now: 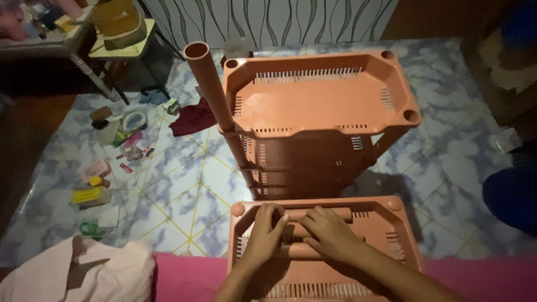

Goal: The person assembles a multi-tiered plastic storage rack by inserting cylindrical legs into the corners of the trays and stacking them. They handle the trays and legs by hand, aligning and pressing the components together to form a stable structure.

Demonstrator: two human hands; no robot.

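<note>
A loose salmon plastic tray lies at the bottom centre, with several matching plastic tubes lying across it. My left hand and my right hand both rest on these tubes, fingers curled over them. Just beyond stands a stacked rack of the same colour, its top shelf empty. One tall tube stands upright in the rack's near-left corner socket; the other corner sockets are open holes.
Marbled floor tiles spread around the rack. Small bottles and clutter lie at left, a dark red cloth by the rack, a pale cloth at bottom left. A pink surface runs along the bottom. Cardboard sits at right.
</note>
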